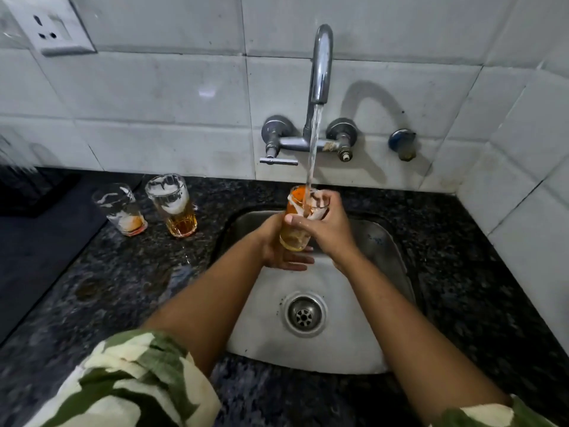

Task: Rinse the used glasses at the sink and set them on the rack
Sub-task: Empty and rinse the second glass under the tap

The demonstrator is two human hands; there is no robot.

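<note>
Gripping a soapy, orange-stained glass (297,221) over the steel sink (385,241), the left hand (277,245) curls round its base while the right hand (326,223) grasps its rim. Tap (320,66) water streams into it. Far left, two used glasses (146,209) stand on the dark desk (123,288).

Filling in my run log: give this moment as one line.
step: rinsing | glass under tap stream | left hand holds base | right hand at rim | waiting: two used glasses
</note>
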